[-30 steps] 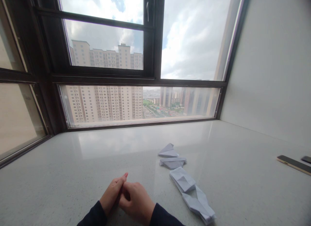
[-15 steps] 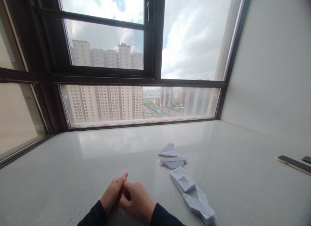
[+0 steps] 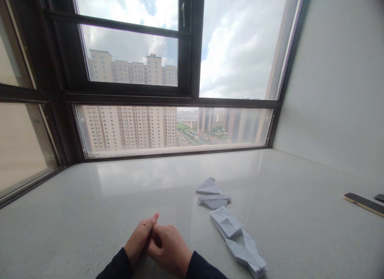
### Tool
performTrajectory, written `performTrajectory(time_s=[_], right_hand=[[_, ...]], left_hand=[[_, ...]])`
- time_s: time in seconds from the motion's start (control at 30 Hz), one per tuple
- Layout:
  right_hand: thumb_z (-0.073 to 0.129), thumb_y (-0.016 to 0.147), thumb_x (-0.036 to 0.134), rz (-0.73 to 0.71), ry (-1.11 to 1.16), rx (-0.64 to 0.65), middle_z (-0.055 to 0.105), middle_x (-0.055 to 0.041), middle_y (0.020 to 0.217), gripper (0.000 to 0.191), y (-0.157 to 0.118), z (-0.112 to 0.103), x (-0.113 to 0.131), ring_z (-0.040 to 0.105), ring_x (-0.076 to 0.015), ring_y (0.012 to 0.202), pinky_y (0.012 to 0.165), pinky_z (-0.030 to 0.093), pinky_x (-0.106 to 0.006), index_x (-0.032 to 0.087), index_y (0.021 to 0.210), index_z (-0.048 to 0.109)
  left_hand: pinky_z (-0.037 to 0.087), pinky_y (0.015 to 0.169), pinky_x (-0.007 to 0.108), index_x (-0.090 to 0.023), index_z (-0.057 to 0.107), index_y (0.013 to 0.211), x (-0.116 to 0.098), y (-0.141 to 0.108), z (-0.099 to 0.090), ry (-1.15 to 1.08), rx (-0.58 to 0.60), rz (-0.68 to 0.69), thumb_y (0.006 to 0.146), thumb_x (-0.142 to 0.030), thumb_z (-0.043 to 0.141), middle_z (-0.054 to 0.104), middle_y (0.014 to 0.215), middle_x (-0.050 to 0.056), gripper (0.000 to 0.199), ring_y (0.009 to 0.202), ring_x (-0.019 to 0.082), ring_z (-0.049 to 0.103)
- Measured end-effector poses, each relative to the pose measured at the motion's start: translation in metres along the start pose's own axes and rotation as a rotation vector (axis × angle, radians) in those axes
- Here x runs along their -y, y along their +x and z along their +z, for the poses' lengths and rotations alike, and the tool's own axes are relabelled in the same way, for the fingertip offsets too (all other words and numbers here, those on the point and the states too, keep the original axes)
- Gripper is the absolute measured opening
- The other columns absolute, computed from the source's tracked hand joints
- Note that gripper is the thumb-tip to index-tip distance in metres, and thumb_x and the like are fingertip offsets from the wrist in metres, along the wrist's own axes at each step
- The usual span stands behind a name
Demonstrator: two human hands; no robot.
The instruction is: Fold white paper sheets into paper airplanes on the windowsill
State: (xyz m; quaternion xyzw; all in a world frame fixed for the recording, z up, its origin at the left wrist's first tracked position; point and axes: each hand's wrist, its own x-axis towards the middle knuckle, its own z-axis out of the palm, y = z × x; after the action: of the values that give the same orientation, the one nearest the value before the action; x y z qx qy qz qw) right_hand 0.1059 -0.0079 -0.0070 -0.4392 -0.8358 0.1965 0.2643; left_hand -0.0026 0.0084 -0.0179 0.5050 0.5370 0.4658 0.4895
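Note:
My left hand (image 3: 139, 237) and my right hand (image 3: 171, 249) are pressed together low in the head view, at the front of the white speckled surface. Both are closed. The left thumb, with a red nail, points up beside the right hand's curled fingers. No object shows in either hand; the inner fingers are partly hidden. To the right of my hands lies a row of folded white papers: a pointed folded paper (image 3: 208, 186), a flat-edged one (image 3: 214, 201), a thick rectangular bundle (image 3: 226, 221) and a longer folded bundle (image 3: 247, 251) nearest me.
Farther right, a thin dark flat object (image 3: 363, 204) with a pale edge lies beside another dark item (image 3: 380, 197), cut off by the frame. A dark-framed window (image 3: 195, 102) borders the surface at the back, and a white wall (image 3: 336, 95) stands on the right.

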Motion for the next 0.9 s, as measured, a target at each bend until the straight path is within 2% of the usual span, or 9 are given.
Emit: performTrajectory(time_s=[0.13, 0.53, 0.7, 0.9], right_hand=[[0.047, 0.065, 0.013, 0.004, -0.016, 0.011, 0.053, 0.0017, 0.052, 0.009, 0.0003, -0.0010, 0.0004, 0.034, -0.0073, 0.044, 0.042, 0.019, -0.021, 0.015, 0.059, 0.054], [0.048, 0.067, 0.014, -0.006, -0.052, 0.013, 0.055, 0.0016, 0.053, 0.009, -0.0007, -0.0008, 0.0008, 0.039, -0.0079, 0.045, 0.042, 0.019, -0.021, 0.016, 0.059, 0.053], [0.048, 0.066, 0.013, -0.003, -0.030, 0.003, 0.055, 0.0014, 0.053, 0.009, -0.0012, -0.0011, 0.0008, 0.037, -0.0076, 0.044, 0.042, 0.019, -0.021, 0.016, 0.059, 0.053], [0.048, 0.065, 0.014, -0.008, -0.016, 0.002, 0.054, 0.0018, 0.052, 0.008, -0.0008, 0.0004, 0.0001, 0.035, -0.0075, 0.044, 0.042, 0.019, -0.020, 0.016, 0.060, 0.054]], left_hand=[[0.038, 0.053, 0.027, -0.018, 0.044, 0.041, 0.0016, 0.0009, 0.0000, 0.000, 0.004, -0.013, 0.049, -0.066, 0.052, 0.037, 0.037, -0.006, 0.049, 0.044, 0.012, 0.041], [0.036, 0.054, 0.027, -0.019, 0.043, 0.041, -0.0011, -0.0008, 0.0005, -0.008, 0.000, -0.011, 0.047, -0.066, 0.053, 0.037, 0.039, -0.006, 0.048, 0.046, 0.013, 0.040], [0.035, 0.052, 0.026, -0.019, 0.040, 0.040, 0.0003, 0.0005, 0.0007, -0.013, 0.005, -0.012, 0.047, -0.066, 0.052, 0.034, 0.037, -0.007, 0.049, 0.043, 0.011, 0.037], [0.036, 0.055, 0.027, -0.019, 0.044, 0.041, 0.0000, -0.0001, 0.0001, -0.006, -0.001, -0.001, 0.048, -0.065, 0.052, 0.038, 0.039, -0.005, 0.047, 0.047, 0.013, 0.041]])
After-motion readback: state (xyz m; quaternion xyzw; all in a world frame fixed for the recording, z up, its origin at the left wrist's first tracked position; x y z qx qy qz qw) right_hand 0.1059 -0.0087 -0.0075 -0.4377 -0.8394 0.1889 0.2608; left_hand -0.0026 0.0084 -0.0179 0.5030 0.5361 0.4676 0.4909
